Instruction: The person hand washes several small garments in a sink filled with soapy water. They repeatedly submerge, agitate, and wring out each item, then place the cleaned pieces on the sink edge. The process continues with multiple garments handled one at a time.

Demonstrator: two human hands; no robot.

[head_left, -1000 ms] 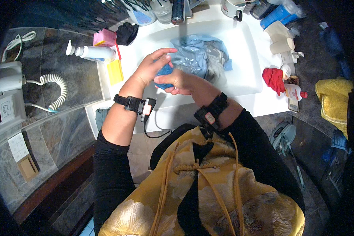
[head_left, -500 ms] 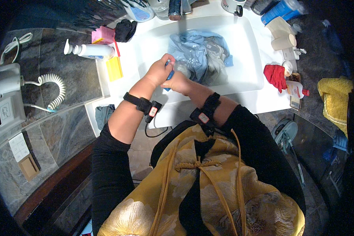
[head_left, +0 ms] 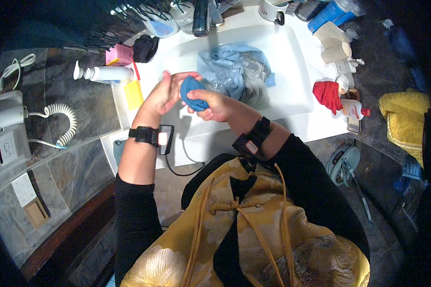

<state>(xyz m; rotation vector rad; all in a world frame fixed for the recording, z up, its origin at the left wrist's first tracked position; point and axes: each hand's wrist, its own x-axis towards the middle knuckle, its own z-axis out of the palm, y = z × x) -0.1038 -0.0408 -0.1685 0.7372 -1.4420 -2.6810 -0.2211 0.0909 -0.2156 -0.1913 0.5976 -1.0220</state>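
My right hand [head_left: 214, 104] is closed around a bunched blue cloth [head_left: 192, 92], thumb pressed on top of it. The cloth is held over the near left rim of the white basin [head_left: 296, 62]. To its left, my left hand [head_left: 163, 95] is open with the thumb raised; its other fingers reach behind the cloth's far side, where their tips are partly hidden. Light blue and grey wet clothes [head_left: 234, 67] lie heaped in the basin, farther off and to the right of both hands.
A white pump bottle [head_left: 107, 74], a pink box [head_left: 119, 54] and a yellow packet [head_left: 133, 95] are at the left. On the right counter are a red cloth [head_left: 326, 95] and a red-capped bottle [head_left: 353, 109]. A dark-handled mug [head_left: 272, 10] stands behind the basin.
Both hands were closed together on the blue cloth. My left hand has opened and moved left, while my right hand keeps the cloth, which now shows as a larger bundle.
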